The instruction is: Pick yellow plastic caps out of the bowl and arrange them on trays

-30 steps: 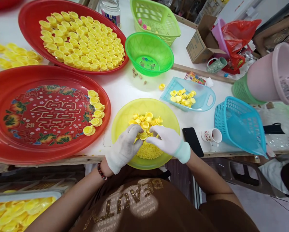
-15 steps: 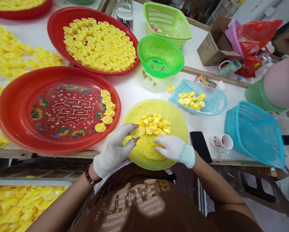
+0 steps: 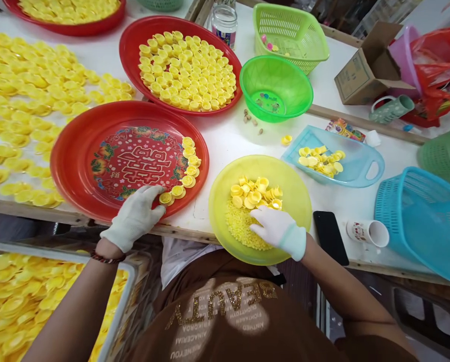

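My left hand (image 3: 136,217), in a white glove with bare fingertips, is at the near right rim of the red patterned tray (image 3: 74,151). Its thumb and forefinger close on a small yellow cup (image 3: 166,198), the nearest of a curved row of yellow cups (image 3: 189,171) along the tray's right side. My gloved right hand (image 3: 274,227) rests over the yellow plate (image 3: 296,186), fingers apart, at the edge of small yellow pellets (image 3: 243,229). Its fingertips are close to a heap of yellow cups (image 3: 255,192); nothing shows in its grasp.
Another red tray (image 3: 129,50) full of yellow cups stands behind. Loose yellow pieces (image 3: 32,85) cover the table's left. A green bowl (image 3: 300,95), blue scoop tray (image 3: 356,173), phone (image 3: 329,236), mug (image 3: 364,232) and blue basket (image 3: 417,211) stand rightward. A bin of yellow pieces (image 3: 25,296) is lower left.
My left hand has moved from the yellow plate to the red tray, bringing a cup to the near end of the row. My right hand stays over the plate. The view has shifted left.
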### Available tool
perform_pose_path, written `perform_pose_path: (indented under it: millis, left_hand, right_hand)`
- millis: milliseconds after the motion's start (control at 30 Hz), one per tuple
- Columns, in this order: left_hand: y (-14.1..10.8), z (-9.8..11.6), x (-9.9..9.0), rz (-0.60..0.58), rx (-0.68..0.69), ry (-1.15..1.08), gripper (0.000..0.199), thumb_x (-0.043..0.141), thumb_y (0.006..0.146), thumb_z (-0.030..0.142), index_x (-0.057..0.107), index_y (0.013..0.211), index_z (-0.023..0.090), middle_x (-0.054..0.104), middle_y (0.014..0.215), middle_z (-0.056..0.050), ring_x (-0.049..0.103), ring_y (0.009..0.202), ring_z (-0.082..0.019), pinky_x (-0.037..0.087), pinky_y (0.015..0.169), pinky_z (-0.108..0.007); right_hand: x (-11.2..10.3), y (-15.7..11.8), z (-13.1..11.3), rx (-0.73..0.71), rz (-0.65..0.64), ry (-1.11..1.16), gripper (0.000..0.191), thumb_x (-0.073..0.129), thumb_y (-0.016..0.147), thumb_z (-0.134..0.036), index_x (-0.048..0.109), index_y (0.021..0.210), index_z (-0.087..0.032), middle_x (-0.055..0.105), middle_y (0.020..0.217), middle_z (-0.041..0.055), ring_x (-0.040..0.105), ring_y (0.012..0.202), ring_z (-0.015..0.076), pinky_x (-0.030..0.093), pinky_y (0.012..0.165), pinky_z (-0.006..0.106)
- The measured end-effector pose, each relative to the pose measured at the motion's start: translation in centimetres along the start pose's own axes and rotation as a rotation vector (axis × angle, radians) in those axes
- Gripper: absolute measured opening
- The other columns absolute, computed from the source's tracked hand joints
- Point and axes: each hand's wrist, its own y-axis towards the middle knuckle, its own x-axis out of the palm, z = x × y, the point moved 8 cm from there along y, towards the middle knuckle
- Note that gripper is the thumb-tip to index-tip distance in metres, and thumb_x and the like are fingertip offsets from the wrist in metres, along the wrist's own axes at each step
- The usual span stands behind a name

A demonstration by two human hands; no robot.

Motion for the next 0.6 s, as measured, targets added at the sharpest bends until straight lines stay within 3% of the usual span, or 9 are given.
perform_pose_path:
  millis: [67,133,200,267,333,433,533,600]
  left_hand:
    - [-0.2,0.9,-0.7,-0.015,0.012,0.024,0.044,0.047,0.081,0.032,0.061,0.118,0.013,0.066,0.117,-0.017,0.062,0.111,-0.033,0.050,0.098,-0.045]
    - [-0.4,2.6,-2.0,0.042,0.028,0.040,0.040,0.048,0.085,0.033,0.061,0.118,0.015,0.066,0.118,-0.016,0.062,0.111,-0.033,0.050,0.098,-0.046]
    - [-0.5,5.8,-3.3,0.145,0.095,-0.004,0.035,0.049,0.089,0.034,0.061,0.117,0.017,0.065,0.120,-0.014,0.062,0.112,-0.031,0.050,0.100,-0.045]
    - [-0.3,10.0,-3.5,0.186,0.221,-0.100,0.030,0.050,0.091,0.032,0.062,0.115,0.018,0.066,0.119,-0.011,0.064,0.110,-0.027,0.050,0.100,-0.040]
    - [0.3,14.2,-2.6,0.158,0.323,-0.146,0.025,0.049,0.094,0.028,0.063,0.112,0.018,0.067,0.114,-0.010,0.065,0.103,-0.024,0.053,0.094,-0.035]
    - [2.4,19.2,-0.5,0.097,0.395,-0.039,0.026,0.045,0.096,0.017,0.064,0.113,0.017,0.066,0.113,-0.011,0.065,0.092,-0.022,0.053,0.077,-0.032]
    - [4.4,22.8,1.4,0.031,0.535,0.162,0.039,0.043,0.091,0.005,0.065,0.121,0.019,0.064,0.115,-0.012,0.063,0.092,-0.024,0.051,0.072,-0.034]
    - [5.4,23.9,2.6,-0.046,0.621,0.231,0.039,0.044,0.089,0.002,0.068,0.116,0.018,0.065,0.110,-0.014,0.063,0.093,-0.026,0.050,0.075,-0.037]
  right_hand:
    - [0.1,0.1,-0.3,-0.004,-0.001,0.004,0.027,0.047,0.099,-0.041,0.061,0.105,-0.019,0.065,0.108,0.0092,0.064,0.092,0.0226,0.039,0.071,0.031]
    - [0.3,0.4,-0.7,-0.028,0.005,0.022,0.034,0.053,0.095,-0.049,0.061,0.108,-0.019,0.065,0.109,0.0098,0.064,0.088,0.0231,0.039,0.069,0.031]
    - [0.7,0.8,-1.1,-0.066,-0.007,0.054,0.041,0.059,0.089,-0.055,0.060,0.110,-0.020,0.065,0.110,0.0096,0.063,0.084,0.0227,0.039,0.068,0.031]
    - [1.2,1.1,-1.4,-0.114,-0.041,0.096,0.035,0.060,0.089,-0.050,0.061,0.106,-0.020,0.066,0.106,0.0078,0.062,0.082,0.0214,0.038,0.068,0.030]
    - [1.6,1.2,-1.5,-0.166,-0.068,0.143,0.020,0.058,0.090,-0.038,0.062,0.098,-0.020,0.067,0.099,0.0058,0.060,0.083,0.0201,0.038,0.069,0.029]
    - [1.6,1.1,-1.2,-0.215,-0.056,0.234,0.011,0.054,0.089,-0.025,0.064,0.092,-0.019,0.067,0.092,0.0044,0.059,0.083,0.0185,0.039,0.073,0.028]
    - [1.7,1.0,-0.8,-0.232,-0.043,0.317,0.014,0.053,0.087,-0.018,0.065,0.092,-0.018,0.068,0.090,0.0044,0.058,0.082,0.0174,0.040,0.075,0.027]
    - [1.7,1.0,-0.5,-0.235,-0.039,0.338,0.014,0.054,0.086,-0.016,0.067,0.092,-0.017,0.069,0.090,0.0051,0.058,0.082,0.0174,0.041,0.076,0.027]
